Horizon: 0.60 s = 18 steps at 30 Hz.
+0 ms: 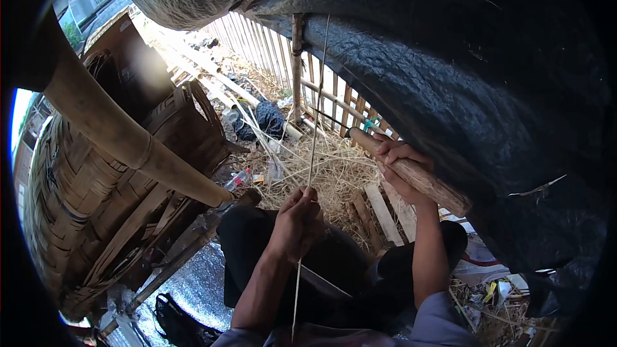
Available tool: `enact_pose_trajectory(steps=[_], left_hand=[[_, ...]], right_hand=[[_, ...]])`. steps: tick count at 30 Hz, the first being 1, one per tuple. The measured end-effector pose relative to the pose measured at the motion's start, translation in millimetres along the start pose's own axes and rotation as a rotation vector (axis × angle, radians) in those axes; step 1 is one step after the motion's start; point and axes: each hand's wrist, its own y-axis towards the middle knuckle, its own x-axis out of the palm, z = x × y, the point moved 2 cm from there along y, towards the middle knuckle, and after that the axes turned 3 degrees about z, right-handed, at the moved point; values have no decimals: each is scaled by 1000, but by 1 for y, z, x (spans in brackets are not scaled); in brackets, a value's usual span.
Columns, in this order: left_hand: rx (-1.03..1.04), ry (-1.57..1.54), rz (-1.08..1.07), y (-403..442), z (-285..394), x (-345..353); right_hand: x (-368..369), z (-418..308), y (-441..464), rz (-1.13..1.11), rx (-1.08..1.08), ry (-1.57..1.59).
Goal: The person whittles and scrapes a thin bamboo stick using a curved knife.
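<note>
My left hand (pixel 297 223) is closed around a long, thin bamboo strip (pixel 313 148). The strip runs nearly upright, from the black sheeting above down past my lap. In my right hand (pixel 406 166) is a knife with a thick wooden handle (pixel 437 187), fingers wrapped around it. The knife's narrow dark blade (pixel 331 119) points up and left, its tip close to the strip; whether they touch I cannot tell. Below my hands, between my legs, lies a heap of pale shavings (pixel 331 170).
Large woven bamboo baskets (pixel 83 199) stand at the left, behind a thick bamboo pole (pixel 138 154). Black plastic sheeting (pixel 450 77) hangs over the right side. Farther off are a slatted bamboo fence (pixel 254 45) and a plastic bottle (pixel 239 178) among litter.
</note>
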Motion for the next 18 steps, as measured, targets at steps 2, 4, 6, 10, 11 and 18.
enact_pose_trajectory(steps=[2,4,6,10,11,18], left_hand=[[8,9,-25,-1,-1,3],[7,22,9,0,-4,1],[33,33,46,1,0,2],[51,25,32,0,0,1],[62,51,31,3,-3,0],[39,51,17,-4,-1,4]], right_hand=[[8,1,4,77,58,-37],[12,8,6,66,79,-83],[9,4,6,39,75,-92],[9,-4,15,-36,16,-15],[14,5,15,-12,16,-96],[11,5,21,-26,54,-11]])
